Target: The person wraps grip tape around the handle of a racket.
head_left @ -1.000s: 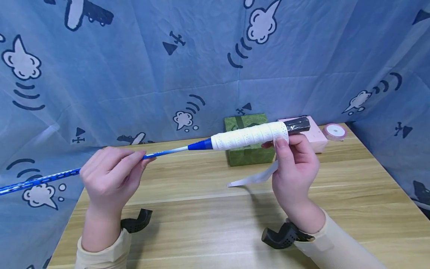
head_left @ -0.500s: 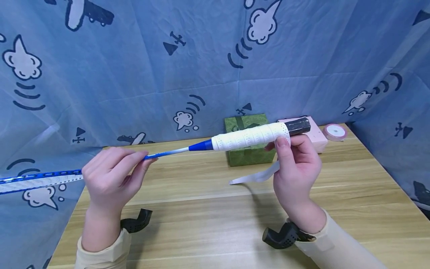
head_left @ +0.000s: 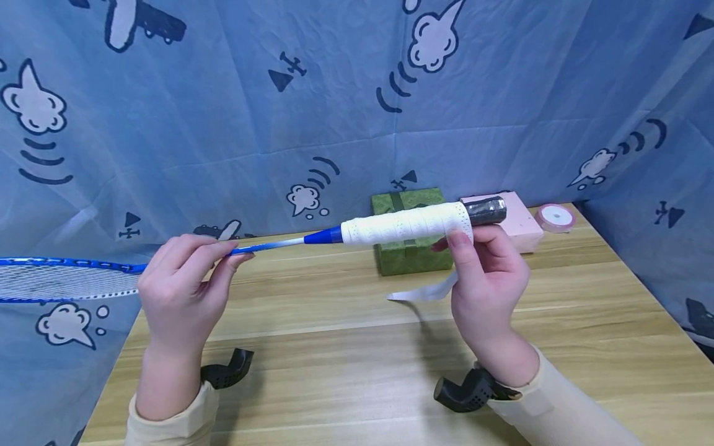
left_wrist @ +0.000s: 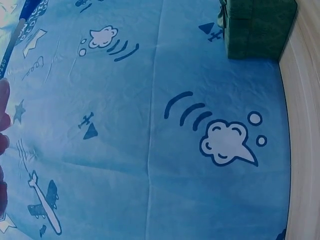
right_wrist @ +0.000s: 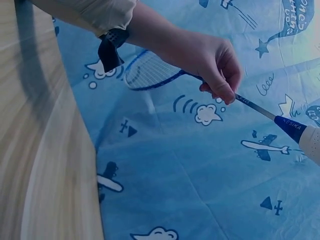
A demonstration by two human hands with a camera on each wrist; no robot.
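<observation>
Left hand [head_left: 181, 282] fingers are being pinched on the blue racket [head_left: 268, 246] shaft at centre left — the white-wrapped handle [head_left: 404, 225] is being gripped mid-frame by the right hand [head_left: 485, 279], loose grip tape [head_left: 426, 292] dangling below.

I see the racket [head_left: 279, 244] held level above the table, its blue shaft running left to a strung head partly out of view. My left hand [head_left: 181, 282] pinches the shaft; my right hand [head_left: 485, 272] grips the handle near its dark butt end. White tape [head_left: 404, 226] wraps most of the handle, and a loose tail [head_left: 426, 292] hangs below my right hand.
</observation>
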